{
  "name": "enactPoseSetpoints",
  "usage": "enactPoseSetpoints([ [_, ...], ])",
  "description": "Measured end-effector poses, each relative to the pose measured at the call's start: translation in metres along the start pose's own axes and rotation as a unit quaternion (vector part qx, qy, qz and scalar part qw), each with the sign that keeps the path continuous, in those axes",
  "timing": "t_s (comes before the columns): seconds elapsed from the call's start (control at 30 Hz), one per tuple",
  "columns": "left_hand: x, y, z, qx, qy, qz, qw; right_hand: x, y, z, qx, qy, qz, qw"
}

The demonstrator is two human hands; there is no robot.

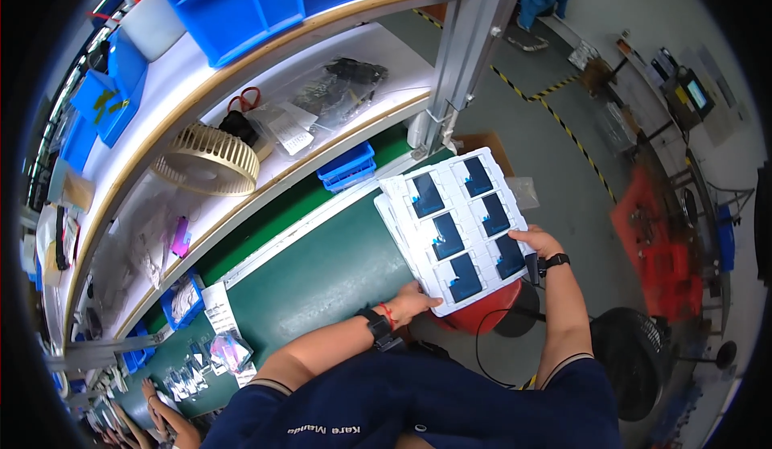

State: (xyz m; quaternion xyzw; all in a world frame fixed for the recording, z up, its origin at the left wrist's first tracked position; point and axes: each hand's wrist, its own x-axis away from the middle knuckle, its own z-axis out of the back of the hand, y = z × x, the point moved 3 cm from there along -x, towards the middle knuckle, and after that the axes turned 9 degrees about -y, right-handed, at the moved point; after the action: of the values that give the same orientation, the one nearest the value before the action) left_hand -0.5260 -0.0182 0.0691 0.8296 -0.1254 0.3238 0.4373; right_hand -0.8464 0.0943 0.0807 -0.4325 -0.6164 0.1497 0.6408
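A white plastic tray point(456, 189) with recessed pockets hangs tilted at the bench's right end. Several dark, flat, screen-like panels point(448, 236) with small blue tabs lie in its pockets. My left hand point(412, 303) grips the tray's near left corner, thumb on the rim and the other fingers mostly hidden. At the right edge, my right hand point(540, 241) is closed on the rim, thumb on top and fingers partly underneath. A second white edge point(394, 220) shows below the left side, perhaps another tray stacked under it.
The green bench point(322, 276) runs leftward beneath a shelf holding a cream slotted ring point(211, 159) and bagged parts point(342, 87). Blue bins point(347, 168) stand behind. A red stool point(482, 314) is below the tray. Another person's arm point(169, 413) reaches in at lower left.
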Motion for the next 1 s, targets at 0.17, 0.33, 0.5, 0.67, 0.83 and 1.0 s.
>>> enactPoseSetpoints([
  [0.17, -0.019, -0.005, -0.001, 0.005, 0.025, -0.003, 1.0, -0.036, -0.023, 0.026, 0.142, -0.021, 0.003, 0.99],
  [0.33, -0.014, -0.005, 0.022, -0.151, -0.017, 0.004, 0.988, -0.018, -0.055, 0.004, 0.307, 0.067, -0.026, 0.949],
  [0.5, 0.05, -0.008, 0.077, -0.189, 0.106, -0.094, 0.972, -0.001, -0.071, -0.005, 0.515, 0.259, 0.126, 0.808],
  [0.67, 0.163, -0.054, 0.131, -0.067, 0.233, -0.129, 0.962, 0.001, -0.091, -0.099, 0.326, 0.254, 0.303, 0.859],
  [0.83, 0.271, -0.091, 0.171, 0.077, 0.357, -0.213, 0.906, -0.006, -0.119, -0.32, 0.359, 0.011, 0.395, 0.846],
  [1.0, 0.391, -0.089, 0.203, 0.081, 0.459, -0.273, 0.842, 0.012, -0.125, -0.525, 0.362, -0.269, 0.41, 0.793],
])
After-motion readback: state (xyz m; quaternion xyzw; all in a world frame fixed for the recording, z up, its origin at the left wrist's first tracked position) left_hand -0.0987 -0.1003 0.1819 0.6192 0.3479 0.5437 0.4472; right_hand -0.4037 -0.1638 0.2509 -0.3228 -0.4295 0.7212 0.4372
